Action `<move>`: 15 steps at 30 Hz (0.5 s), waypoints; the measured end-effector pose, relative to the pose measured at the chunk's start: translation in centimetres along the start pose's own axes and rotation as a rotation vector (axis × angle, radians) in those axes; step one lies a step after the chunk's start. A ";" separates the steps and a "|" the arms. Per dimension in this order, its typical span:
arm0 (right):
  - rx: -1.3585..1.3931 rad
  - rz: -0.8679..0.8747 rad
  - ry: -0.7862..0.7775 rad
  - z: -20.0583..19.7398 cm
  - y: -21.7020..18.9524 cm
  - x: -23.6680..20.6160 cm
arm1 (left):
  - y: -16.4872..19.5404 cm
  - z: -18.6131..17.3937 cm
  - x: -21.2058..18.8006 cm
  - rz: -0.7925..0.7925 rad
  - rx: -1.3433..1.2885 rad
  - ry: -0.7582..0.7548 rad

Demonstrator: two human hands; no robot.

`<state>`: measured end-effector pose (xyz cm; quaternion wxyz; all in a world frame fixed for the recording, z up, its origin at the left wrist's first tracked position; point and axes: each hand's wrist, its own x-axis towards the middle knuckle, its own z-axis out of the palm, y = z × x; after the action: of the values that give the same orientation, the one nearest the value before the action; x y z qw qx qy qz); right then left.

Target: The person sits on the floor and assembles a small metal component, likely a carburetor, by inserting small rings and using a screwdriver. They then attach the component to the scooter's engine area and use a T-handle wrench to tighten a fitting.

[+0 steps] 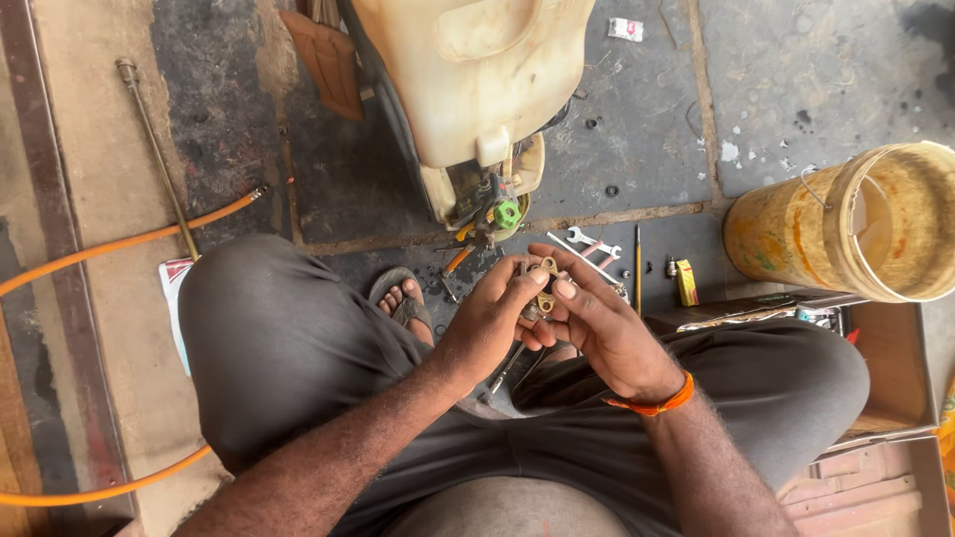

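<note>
Both my hands meet above my knees over a stone floor. My left hand (489, 320) and my right hand (597, 323) together hold a small brass fitting (546, 285) with holes, pinched between fingers and thumbs. An orange band circles my right wrist. Just beyond the hands stands a cream plastic sprayer tank (468, 75) with a small engine and a green cap (507, 213) at its base. Wrenches (595, 251) lie on the floor right behind the hands.
An orange-stained plastic bucket (796, 234) lies on its side at the right. An orange hose (119, 244) and a brass lance (157, 154) run along the left. A screwdriver (638, 261), a small yellow box (686, 282) and a cardboard box (885, 368) sit right of my knee.
</note>
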<state>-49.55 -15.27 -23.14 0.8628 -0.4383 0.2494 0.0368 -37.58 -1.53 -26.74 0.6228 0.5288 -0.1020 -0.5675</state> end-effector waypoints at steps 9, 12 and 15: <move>0.022 -0.036 0.083 -0.4 0.5 -0.1 | 0.6 0.4 -0.3 0.077 0.111 -0.048; 0.037 -0.022 0.103 -0.7 1.1 -0.1 | 1.0 0.6 -0.4 0.065 0.109 -0.072; -0.101 -0.020 0.081 -1.1 0.8 0.3 | 1.7 0.8 -0.5 0.046 0.003 -0.076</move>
<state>-49.92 -15.71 -24.38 0.8291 -0.4847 0.2778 0.0230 -37.32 -1.90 -24.83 0.6308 0.5053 -0.1385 -0.5724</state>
